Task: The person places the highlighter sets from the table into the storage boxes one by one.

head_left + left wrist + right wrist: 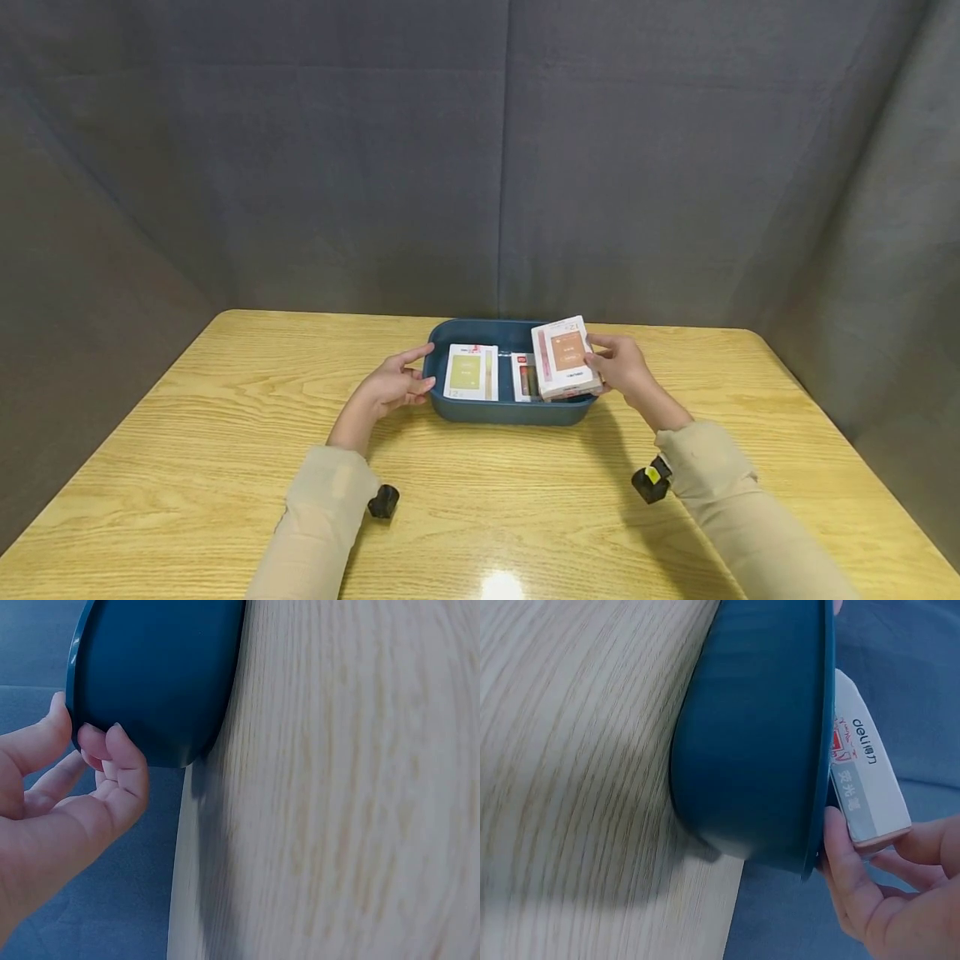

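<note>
A dark teal plastic bin stands near the back edge of the wooden table. My left hand holds its left end, thumb and fingers at the rim; the left wrist view shows curled fingers against the bin's outer wall. My right hand grips a white highlighter box with an orange label by its right side. That box is tilted over the bin's right end, and its printed side shows above the rim. Inside lie a white box with a yellow-green label and a smaller white box, partly hidden by the held one.
The light wooden table spreads out in front of the bin. A dark grey curtain hangs right behind the table and along both sides. Black camera mounts sit at both wrists, beside the beige sleeves.
</note>
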Action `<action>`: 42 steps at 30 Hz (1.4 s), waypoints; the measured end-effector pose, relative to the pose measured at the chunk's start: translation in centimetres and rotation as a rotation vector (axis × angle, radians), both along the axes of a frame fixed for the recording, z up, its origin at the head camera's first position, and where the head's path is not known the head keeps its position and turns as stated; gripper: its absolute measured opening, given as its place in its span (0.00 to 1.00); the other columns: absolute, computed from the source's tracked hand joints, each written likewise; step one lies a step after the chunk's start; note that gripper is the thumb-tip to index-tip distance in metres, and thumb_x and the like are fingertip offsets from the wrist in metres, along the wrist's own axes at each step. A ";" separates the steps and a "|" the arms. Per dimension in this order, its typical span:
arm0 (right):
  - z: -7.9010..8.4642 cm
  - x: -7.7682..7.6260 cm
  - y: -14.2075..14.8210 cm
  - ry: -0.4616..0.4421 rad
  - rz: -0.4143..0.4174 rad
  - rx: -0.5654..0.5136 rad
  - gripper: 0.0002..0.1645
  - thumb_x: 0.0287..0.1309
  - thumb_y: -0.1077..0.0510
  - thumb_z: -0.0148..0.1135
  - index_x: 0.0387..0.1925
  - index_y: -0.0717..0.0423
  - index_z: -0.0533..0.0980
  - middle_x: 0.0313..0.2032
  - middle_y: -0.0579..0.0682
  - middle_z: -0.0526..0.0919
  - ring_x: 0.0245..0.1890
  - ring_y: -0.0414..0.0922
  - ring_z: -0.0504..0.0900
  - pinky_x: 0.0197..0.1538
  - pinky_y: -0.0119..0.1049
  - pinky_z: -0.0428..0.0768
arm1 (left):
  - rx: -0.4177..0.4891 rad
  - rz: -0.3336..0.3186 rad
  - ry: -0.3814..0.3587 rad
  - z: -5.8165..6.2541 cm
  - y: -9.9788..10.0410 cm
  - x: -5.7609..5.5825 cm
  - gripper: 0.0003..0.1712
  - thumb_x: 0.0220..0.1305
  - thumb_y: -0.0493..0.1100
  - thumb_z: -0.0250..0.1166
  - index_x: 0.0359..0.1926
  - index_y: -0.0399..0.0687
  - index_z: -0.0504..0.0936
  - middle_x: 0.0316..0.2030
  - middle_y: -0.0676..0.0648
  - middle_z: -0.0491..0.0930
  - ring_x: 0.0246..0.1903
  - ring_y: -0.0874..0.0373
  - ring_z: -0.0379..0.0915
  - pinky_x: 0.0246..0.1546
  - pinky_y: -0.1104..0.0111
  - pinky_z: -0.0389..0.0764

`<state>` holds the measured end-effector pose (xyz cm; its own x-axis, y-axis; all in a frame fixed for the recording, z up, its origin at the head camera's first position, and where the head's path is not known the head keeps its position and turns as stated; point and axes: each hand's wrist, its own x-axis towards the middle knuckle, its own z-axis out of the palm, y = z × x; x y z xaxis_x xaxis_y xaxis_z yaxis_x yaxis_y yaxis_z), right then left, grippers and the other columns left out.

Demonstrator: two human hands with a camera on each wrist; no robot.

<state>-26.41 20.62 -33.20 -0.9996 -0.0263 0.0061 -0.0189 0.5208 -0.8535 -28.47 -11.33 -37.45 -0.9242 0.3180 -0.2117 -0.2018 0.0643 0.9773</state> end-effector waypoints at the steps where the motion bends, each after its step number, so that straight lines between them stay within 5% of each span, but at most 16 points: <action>1: -0.1 -0.1 -0.2 0.006 -0.002 0.015 0.26 0.60 0.69 0.48 0.60 0.72 0.59 0.43 0.73 0.72 0.24 0.43 0.77 0.21 0.34 0.77 | -0.002 0.002 -0.002 0.0 0.0 0.0 0.38 0.58 0.25 0.54 0.67 0.45 0.53 0.26 0.45 0.62 0.23 0.57 0.64 0.31 0.68 0.72; 22: -1.3 -0.9 -2.8 0.040 -0.008 0.261 0.23 0.57 0.68 0.53 0.55 0.72 0.66 0.39 0.67 0.76 0.22 0.45 0.73 0.18 0.31 0.70 | 0.008 -0.021 0.008 -0.4 0.0 -0.1 0.38 0.58 0.26 0.55 0.67 0.44 0.52 0.27 0.45 0.64 0.22 0.59 0.64 0.29 0.68 0.72; 29: -1.2 -1.1 -3.2 0.094 0.050 0.441 0.23 0.54 0.70 0.55 0.52 0.76 0.67 0.35 0.65 0.77 0.31 0.49 0.74 0.30 0.36 0.72 | 0.004 -0.021 0.011 -0.3 -0.1 -0.1 0.38 0.58 0.26 0.55 0.68 0.44 0.52 0.26 0.46 0.64 0.22 0.60 0.64 0.29 0.68 0.72; 33: -1.2 -1.1 -3.5 0.097 0.072 0.520 0.05 0.52 0.73 0.52 0.31 0.70 0.74 0.23 0.57 0.72 0.25 0.48 0.68 0.28 0.35 0.67 | 0.001 -0.021 0.010 -0.2 -0.1 -0.1 0.38 0.58 0.26 0.55 0.68 0.44 0.52 0.26 0.46 0.64 0.22 0.60 0.64 0.30 0.68 0.72; 36: -1.3 -1.1 -3.6 0.089 0.087 0.539 0.14 0.49 0.74 0.50 0.14 0.60 0.63 0.15 0.50 0.61 0.20 0.44 0.60 0.25 0.32 0.60 | -0.003 -0.022 0.010 -0.3 -0.2 -0.1 0.38 0.58 0.26 0.55 0.68 0.44 0.52 0.26 0.45 0.64 0.22 0.59 0.64 0.29 0.68 0.72; 42: -1.6 -1.1 -3.7 0.057 0.117 0.581 0.16 0.46 0.74 0.52 0.13 0.59 0.61 0.15 0.48 0.58 0.19 0.44 0.59 0.24 0.32 0.60 | -0.001 -0.019 0.004 -0.2 -0.2 0.0 0.38 0.58 0.26 0.55 0.68 0.44 0.52 0.26 0.46 0.63 0.22 0.59 0.64 0.29 0.69 0.72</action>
